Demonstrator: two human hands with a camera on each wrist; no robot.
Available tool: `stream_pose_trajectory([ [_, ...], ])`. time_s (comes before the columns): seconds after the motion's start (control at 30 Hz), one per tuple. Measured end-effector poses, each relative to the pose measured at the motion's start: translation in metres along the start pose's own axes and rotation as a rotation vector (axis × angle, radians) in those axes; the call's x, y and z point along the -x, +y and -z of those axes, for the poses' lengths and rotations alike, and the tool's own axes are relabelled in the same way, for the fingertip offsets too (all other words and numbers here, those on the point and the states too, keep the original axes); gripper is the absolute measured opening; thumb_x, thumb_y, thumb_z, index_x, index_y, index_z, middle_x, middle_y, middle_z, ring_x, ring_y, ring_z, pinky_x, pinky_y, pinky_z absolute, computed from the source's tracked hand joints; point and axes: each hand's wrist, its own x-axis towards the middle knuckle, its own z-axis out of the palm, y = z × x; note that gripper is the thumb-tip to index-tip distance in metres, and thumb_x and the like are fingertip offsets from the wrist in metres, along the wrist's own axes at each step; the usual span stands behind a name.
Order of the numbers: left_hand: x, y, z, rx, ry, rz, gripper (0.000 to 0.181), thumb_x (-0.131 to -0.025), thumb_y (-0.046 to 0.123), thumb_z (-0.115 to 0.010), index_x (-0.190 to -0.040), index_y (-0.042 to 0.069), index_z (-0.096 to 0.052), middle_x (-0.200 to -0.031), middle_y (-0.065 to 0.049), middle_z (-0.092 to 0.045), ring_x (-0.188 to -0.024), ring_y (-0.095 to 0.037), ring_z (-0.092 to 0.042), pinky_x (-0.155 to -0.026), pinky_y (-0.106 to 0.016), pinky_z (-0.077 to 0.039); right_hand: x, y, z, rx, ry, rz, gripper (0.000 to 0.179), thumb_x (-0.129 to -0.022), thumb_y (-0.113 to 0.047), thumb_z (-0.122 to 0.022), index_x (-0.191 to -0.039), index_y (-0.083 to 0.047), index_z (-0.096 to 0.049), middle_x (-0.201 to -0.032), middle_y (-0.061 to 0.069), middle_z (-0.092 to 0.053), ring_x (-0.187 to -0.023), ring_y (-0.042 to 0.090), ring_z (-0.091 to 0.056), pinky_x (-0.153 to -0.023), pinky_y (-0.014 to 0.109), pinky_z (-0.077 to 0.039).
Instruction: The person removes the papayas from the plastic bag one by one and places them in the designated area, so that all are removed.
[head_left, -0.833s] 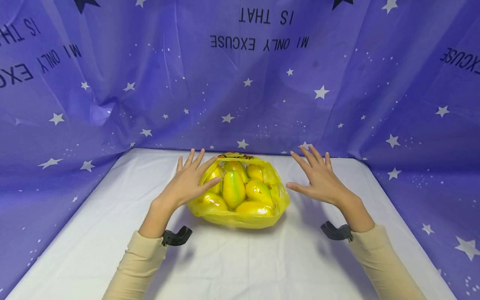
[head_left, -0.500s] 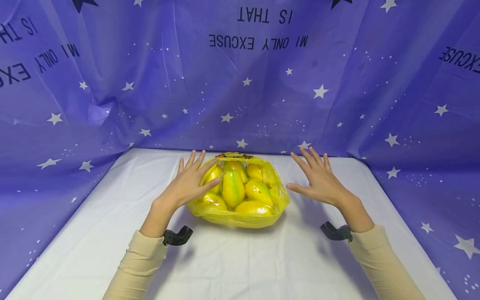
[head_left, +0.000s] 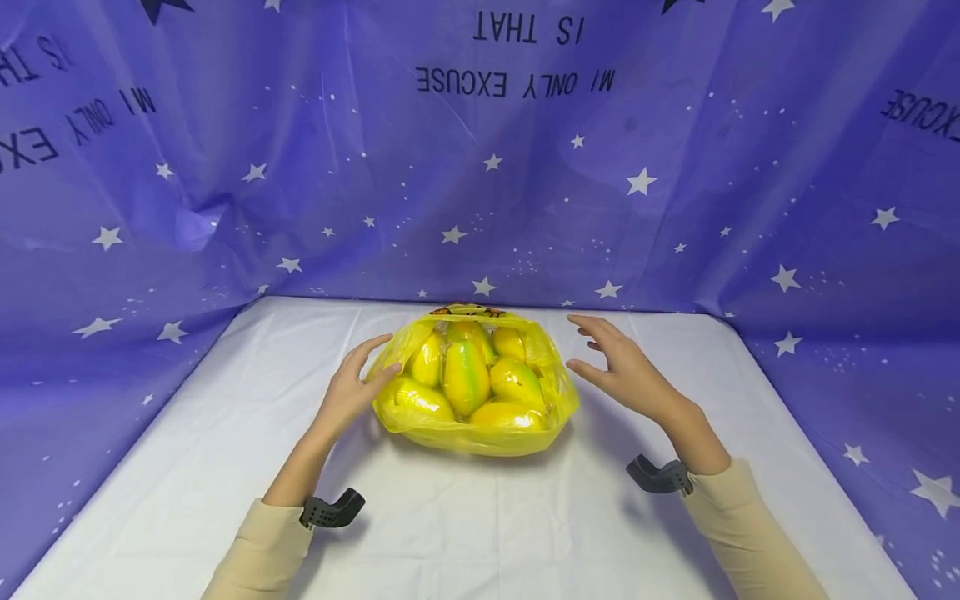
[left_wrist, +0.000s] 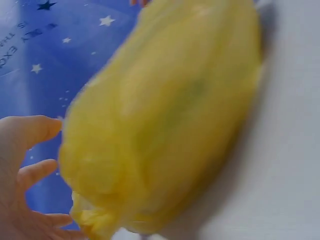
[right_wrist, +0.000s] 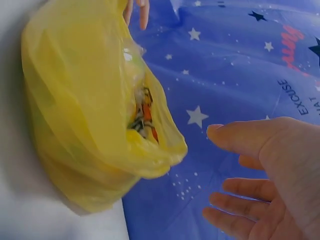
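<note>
A yellow plastic bag (head_left: pixel 480 442) with its mouth spread wide stands on the white table. Several yellow-green mangoes (head_left: pixel 467 379), shiny as if wrapped in clear film, show inside it. My left hand (head_left: pixel 351 390) is at the bag's left side, its thumb tip overlapping the rim in the head view. In the left wrist view, its fingers (left_wrist: pixel 37 172) are spread right by the bag's surface. My right hand (head_left: pixel 628 371) hovers off the bag's right side, fingers bent a little and holding nothing. In the right wrist view a gap shows between its thumb and the bag.
A white cloth covers the table (head_left: pixel 480 533). Behind it and at both sides hangs a purple-blue curtain (head_left: pixel 480 192) with stars and lettering. Each wrist carries a black camera mount, the left one (head_left: pixel 333 508) and the right one (head_left: pixel 660 475).
Both hands were spread flat above the bag's sides. The left has drawn back and down to the bag's left side; the right has turned inward, its fingers bending. The bag stays put.
</note>
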Motion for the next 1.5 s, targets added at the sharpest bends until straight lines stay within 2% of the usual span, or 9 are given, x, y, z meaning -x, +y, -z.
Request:
stream_pose_trajectory([
  [0.17, 0.008, -0.004, -0.009, 0.031, -0.004, 0.004, 0.063, -0.091, 0.042, -0.065, -0.146, 0.022, -0.043, -0.155, -0.012, -0.028, -0.141, -0.039, -0.022, -0.106, -0.067, -0.02, -0.003, -0.007, -0.011, -0.073, -0.035, 0.025, 0.062, -0.09, -0.016, -0.07, -0.144, -0.006, -0.041, -0.142, 0.012, -0.045, -0.124, 0.031, -0.05, -0.095, 0.044, -0.048],
  [0.3, 0.013, -0.004, -0.018, 0.009, -0.017, -0.006, 0.066, -0.087, 0.04, -0.07, -0.145, 0.022, -0.044, -0.155, -0.014, -0.026, -0.143, -0.036, -0.017, -0.108, -0.066, -0.015, -0.007, -0.013, -0.021, -0.106, -0.072, 0.047, 0.058, -0.09, -0.012, -0.07, -0.141, -0.003, -0.044, -0.139, 0.014, -0.048, -0.121, 0.032, -0.052, -0.094, 0.044, -0.049],
  [0.53, 0.02, -0.003, -0.029, 0.017, -0.028, -0.004, 0.071, -0.082, 0.041, -0.075, -0.144, 0.024, -0.045, -0.157, -0.02, -0.018, -0.142, -0.041, -0.016, -0.104, -0.07, -0.018, -0.012, -0.025, -0.038, -0.067, -0.119, 0.105, 0.05, -0.088, -0.007, -0.071, -0.135, -0.004, -0.052, -0.132, 0.011, -0.055, -0.113, 0.03, -0.058, -0.088, 0.037, -0.052],
  [0.67, 0.02, -0.005, -0.031, -0.005, -0.027, 0.005, 0.072, -0.081, 0.041, -0.076, -0.143, 0.023, -0.045, -0.156, -0.021, -0.017, -0.141, -0.043, -0.018, -0.103, -0.071, -0.019, -0.015, -0.03, -0.045, -0.06, -0.141, 0.102, 0.049, -0.088, -0.008, -0.071, -0.134, -0.005, -0.054, -0.13, 0.01, -0.056, -0.111, 0.03, -0.059, -0.088, 0.039, -0.053],
  [1.0, 0.02, -0.005, -0.033, -0.002, -0.014, -0.001, 0.071, -0.08, 0.04, -0.077, -0.142, 0.021, -0.048, -0.156, -0.02, -0.02, -0.141, -0.042, -0.02, -0.104, -0.069, -0.019, -0.016, -0.027, -0.053, 0.099, -0.166, 0.004, 0.052, -0.088, -0.021, -0.073, -0.135, -0.011, -0.053, -0.128, 0.008, -0.058, -0.108, 0.024, -0.06, -0.089, 0.043, -0.051],
  [1.27, 0.019, -0.006, -0.031, -0.05, -0.046, -0.002, 0.071, -0.081, 0.044, -0.076, -0.142, 0.022, -0.048, -0.154, -0.017, -0.027, -0.14, -0.039, -0.023, -0.105, -0.068, -0.02, -0.021, -0.028, -0.055, 0.228, -0.185, -0.001, 0.052, -0.086, -0.031, -0.074, -0.132, -0.012, -0.057, -0.124, 0.004, -0.061, -0.101, 0.019, -0.062, -0.085, 0.042, -0.052],
  [1.5, 0.019, -0.006, -0.032, -0.056, -0.043, -0.008, 0.073, -0.08, 0.043, -0.076, -0.142, 0.019, -0.048, -0.154, -0.017, -0.028, -0.14, -0.04, -0.024, -0.106, -0.067, -0.02, -0.024, -0.024, -0.06, 0.262, -0.188, -0.002, 0.053, -0.084, -0.037, -0.075, -0.13, -0.015, -0.06, -0.119, 0.002, -0.062, -0.094, 0.017, -0.061, -0.079, 0.041, -0.052],
])
